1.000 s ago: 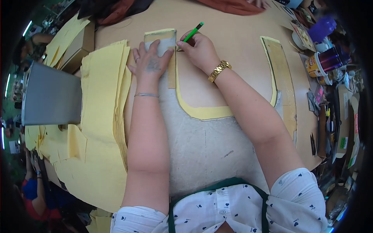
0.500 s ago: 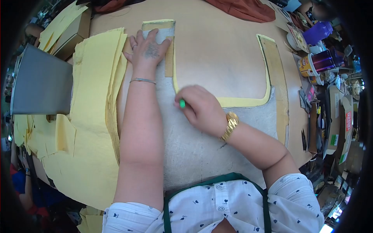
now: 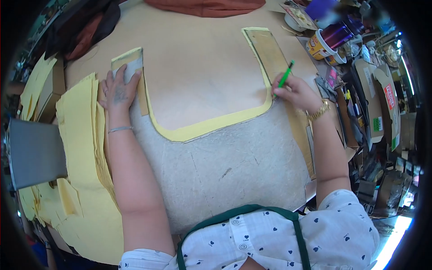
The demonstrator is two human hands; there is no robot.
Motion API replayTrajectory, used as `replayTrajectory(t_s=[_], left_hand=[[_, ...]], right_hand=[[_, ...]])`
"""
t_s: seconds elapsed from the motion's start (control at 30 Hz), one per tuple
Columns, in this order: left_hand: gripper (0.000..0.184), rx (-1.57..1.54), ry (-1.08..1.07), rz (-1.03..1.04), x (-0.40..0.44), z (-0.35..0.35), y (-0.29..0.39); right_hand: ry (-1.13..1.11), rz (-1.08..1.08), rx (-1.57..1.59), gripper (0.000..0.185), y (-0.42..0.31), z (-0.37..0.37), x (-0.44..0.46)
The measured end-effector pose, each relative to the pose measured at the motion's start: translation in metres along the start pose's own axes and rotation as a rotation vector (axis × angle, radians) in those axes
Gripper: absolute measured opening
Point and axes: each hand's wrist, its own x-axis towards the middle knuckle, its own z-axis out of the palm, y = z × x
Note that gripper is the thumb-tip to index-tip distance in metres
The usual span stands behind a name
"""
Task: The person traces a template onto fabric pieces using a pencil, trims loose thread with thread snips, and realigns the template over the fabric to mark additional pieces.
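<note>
A large grey U-shaped template (image 3: 225,157) lies flat on the table, with brown strips along its two arms. A yellow sheet (image 3: 211,127) shows from beneath it as a narrow border around the inner curve and arm ends. My left hand (image 3: 120,90) presses down with spread fingers near the top of the template's left arm. In my right hand (image 3: 298,92) is a slim green pen or pencil (image 3: 286,75), held slanted. Its lower end is at the right inner edge of the template, by the curve; the tip is partly hidden by my fingers.
Stacked yellow sheets (image 3: 81,130) lie on the left beside a grey box-like block (image 3: 38,153). Dark red cloth (image 3: 207,6) lies at the far edge. On the right are a tub (image 3: 318,46), a purple tumbler (image 3: 340,33) and opened cardboard boxes (image 3: 371,101).
My right hand has moved with the green pen from the left inner edge, along the curve, to the right inner edge. My left hand stays on the left arm; the whole view has shifted.
</note>
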Motion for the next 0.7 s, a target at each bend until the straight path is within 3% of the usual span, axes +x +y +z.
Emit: replayTrajectory(t_s=[0.13, 0.2, 0.43, 0.57, 0.63, 0.67, 0.7], left_hand=[[0.062, -0.035, 0.006, -0.003, -0.001, 0.0, 0.001], [0.061, -0.024, 0.006, 0.002, -0.001, -0.001, 0.001], [0.058, 0.006, 0.041, 0.019, -0.004, -0.001, 0.002], [0.046, -0.026, 0.365, 0.311, -0.003, 0.013, -0.004], [0.04, -0.078, 0.539, 0.568, -0.019, 0.004, 0.033], [0.038, -0.153, 0.42, 0.724, -0.032, 0.005, 0.065], [0.036, -0.225, 0.291, 0.868, -0.052, 0.01, 0.102]], right_hand=[[0.013, -0.012, -0.043, 0.009, 0.009, -0.023, 0.052], [0.098, -0.026, -0.214, 0.01, 0.002, -0.027, 0.08], [0.314, -0.145, 0.209, 0.014, 0.034, -0.037, 0.184], [0.581, -0.19, 0.669, 0.02, 0.05, -0.034, 0.188], [0.654, -0.194, 0.619, 0.019, 0.066, -0.036, 0.194], [0.694, -0.205, 0.59, 0.018, 0.068, -0.039, 0.199], [0.794, -0.152, 0.365, 0.021, 0.059, -0.037, 0.193]])
